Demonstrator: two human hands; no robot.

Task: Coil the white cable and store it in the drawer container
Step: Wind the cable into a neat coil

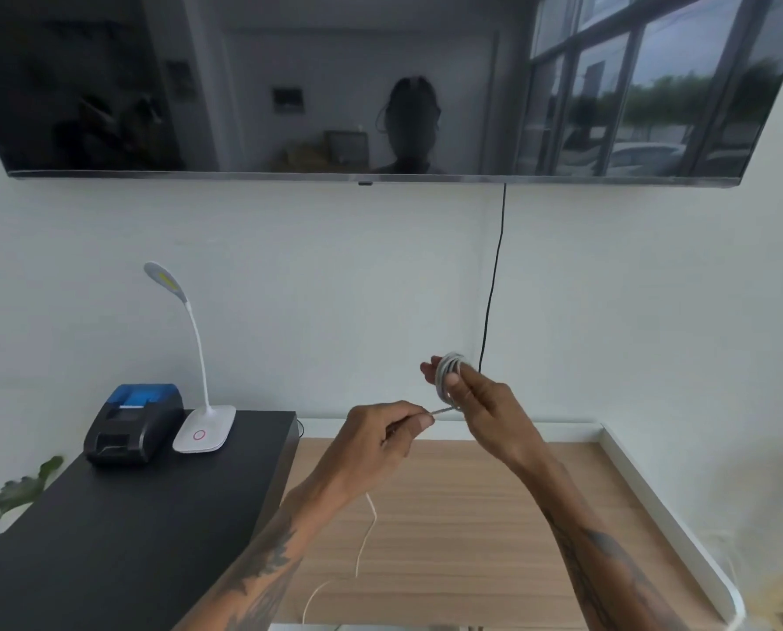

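1. Clearly, you are mid-coil above the wooden surface (449, 516); no drawer container shows here, so I cannot tell what it holds.
2. Your right hand (476, 403) is clamped on the wound loops of the white cable (449, 373).
3. Your left hand (380, 441) pinches the feeding strand; the slack tail hangs below.
4. Next, I judge, wrap that tail in.

A single head-worn wide-angle view looks forward and down, close over the wooden counter (449, 516), facing the wall-mounted screen (289, 84).
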